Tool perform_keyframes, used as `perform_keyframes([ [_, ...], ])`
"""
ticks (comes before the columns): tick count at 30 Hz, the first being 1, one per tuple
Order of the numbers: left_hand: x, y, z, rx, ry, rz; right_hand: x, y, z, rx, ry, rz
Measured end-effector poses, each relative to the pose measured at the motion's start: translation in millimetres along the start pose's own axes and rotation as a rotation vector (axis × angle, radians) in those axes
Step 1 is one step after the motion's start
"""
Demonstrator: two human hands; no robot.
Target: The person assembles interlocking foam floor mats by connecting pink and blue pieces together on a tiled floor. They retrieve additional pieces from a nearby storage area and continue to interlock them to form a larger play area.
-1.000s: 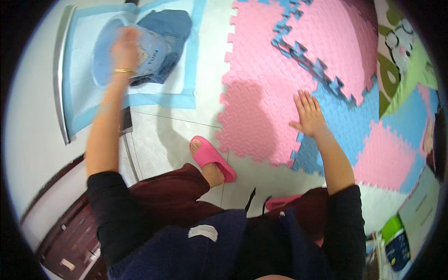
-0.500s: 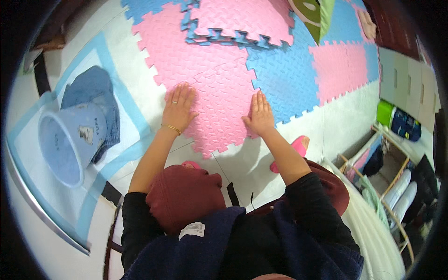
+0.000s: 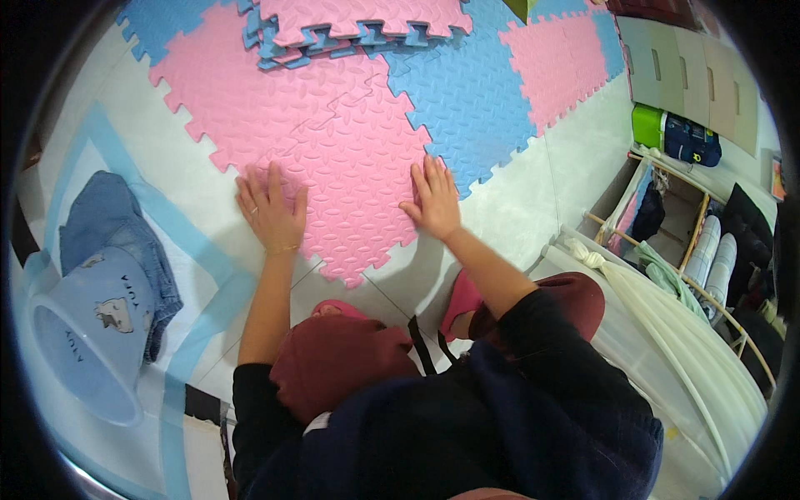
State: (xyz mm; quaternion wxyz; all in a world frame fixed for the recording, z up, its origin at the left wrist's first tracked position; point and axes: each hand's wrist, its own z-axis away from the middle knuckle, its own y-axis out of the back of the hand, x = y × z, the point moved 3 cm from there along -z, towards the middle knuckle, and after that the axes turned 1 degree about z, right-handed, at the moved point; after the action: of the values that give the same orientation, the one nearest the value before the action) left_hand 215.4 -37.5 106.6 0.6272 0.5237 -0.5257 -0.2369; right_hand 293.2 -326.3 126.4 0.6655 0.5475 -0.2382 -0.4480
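Note:
A pink foam floor tile [image 3: 354, 196] with jigsaw edges lies flat on the pale floor in front of me. My left hand [image 3: 273, 212] rests on its left edge, fingers spread. On its right edge lies my right hand [image 3: 434, 198], fingers stretched out, close to the seam with a blue foam tile [image 3: 454, 108]. Beyond my left hand, another pink tile [image 3: 225, 92] meets the near one along a faint jigsaw seam. Neither hand grasps anything. A stack of pink and blue foam tiles [image 3: 358, 18] sits on the mat at the far side.
To the left, a light blue plastic bucket [image 3: 100, 325] lies tipped beside folded denim [image 3: 117, 225] on a blue-bordered cloth [image 3: 196, 225]. At right are a rack with rods [image 3: 700, 233], a pale curtain [image 3: 650, 325] and drawers [image 3: 683, 62]. My feet wear pink slippers [image 3: 463, 304].
The view has shifted, so the mat sits further left and the bucket lower. My left hand's fingers have spread wider at the tile's left edge. My right hand stays on the right edge.

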Motion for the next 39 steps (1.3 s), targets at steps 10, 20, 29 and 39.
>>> perform_keyframes([
  [10,13,-11,20,0.280,0.121,0.340,21,1,-51,0.170,0.103,0.065],
  [20,26,-18,15,0.152,0.138,0.055,79,78,-88,-0.151,0.845,0.559],
  [29,175,134,-47,-0.415,-0.369,0.698,95,29,37,-0.314,0.541,0.075],
  [39,402,310,29,-0.389,-0.607,1.928,123,10,107,-0.237,0.564,-0.029],
])
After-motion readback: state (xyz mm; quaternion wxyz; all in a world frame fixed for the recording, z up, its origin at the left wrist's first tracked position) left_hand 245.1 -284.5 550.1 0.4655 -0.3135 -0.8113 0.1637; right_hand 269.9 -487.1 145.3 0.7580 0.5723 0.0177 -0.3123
